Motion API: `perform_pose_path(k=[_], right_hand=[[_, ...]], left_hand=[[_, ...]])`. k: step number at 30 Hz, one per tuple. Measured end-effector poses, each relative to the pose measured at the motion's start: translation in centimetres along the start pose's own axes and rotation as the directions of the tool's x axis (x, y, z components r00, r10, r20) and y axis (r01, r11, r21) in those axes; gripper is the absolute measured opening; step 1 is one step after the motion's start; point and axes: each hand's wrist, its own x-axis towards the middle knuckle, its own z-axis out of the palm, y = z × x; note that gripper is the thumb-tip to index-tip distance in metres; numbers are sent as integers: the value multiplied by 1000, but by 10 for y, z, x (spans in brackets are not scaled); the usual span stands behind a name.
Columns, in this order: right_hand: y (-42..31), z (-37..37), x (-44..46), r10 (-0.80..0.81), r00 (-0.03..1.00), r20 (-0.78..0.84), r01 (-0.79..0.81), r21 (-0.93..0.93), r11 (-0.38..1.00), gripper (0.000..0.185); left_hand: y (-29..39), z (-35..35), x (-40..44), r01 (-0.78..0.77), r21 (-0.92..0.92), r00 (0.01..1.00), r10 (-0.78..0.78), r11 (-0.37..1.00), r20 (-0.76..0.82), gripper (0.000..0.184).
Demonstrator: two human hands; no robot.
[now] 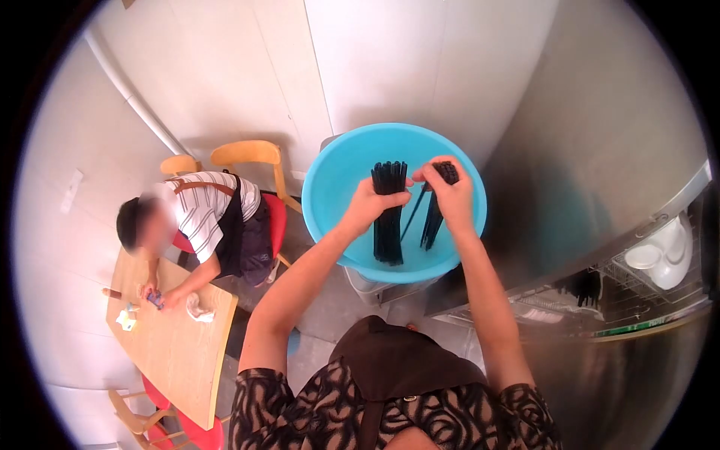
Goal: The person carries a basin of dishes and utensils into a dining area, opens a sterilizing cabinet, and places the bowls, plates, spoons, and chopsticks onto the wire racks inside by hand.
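My left hand (370, 204) is wrapped round a thick, upright bundle of black chopsticks (388, 236). In my right hand (452, 196) is a second, thinner bundle of black chopsticks (432, 225), its ends bunched at the top. A single chopstick (415, 214) slants down between the two bundles, near the right fingertips. Both hands are above the inside of a wide light-blue basin (334, 161), side by side and a small gap apart. Whether the lower ends touch the basin's bottom I cannot tell.
At left a person (217, 214) in a striped shirt sits at a wooden table (176, 345), handling a small bluish item. Chairs (251, 152) stand around it. A metal cabinet (592, 135) is on the right, with white dishes (664, 255) on a wire rack below.
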Motion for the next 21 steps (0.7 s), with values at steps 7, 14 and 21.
perform_pose_path(k=[7, 14, 21], right_hand=[[-15, -3, -3, 129, 975, 183, -116, -79, 990, 13], [-6, 9, -7, 9, 995, 100, 3, -116, 993, 12], [-8, 1, 1, 70, 989, 131, -53, -128, 990, 13]], left_hand=[[4, 7, 3, 51, -75, 993, -43, 996, 114, 23], [-3, -3, 1, 2, 29, 1000, -1, 1000, -18, 29], [2, 0, 0, -17, 76, 996, 10, 997, 87, 42]])
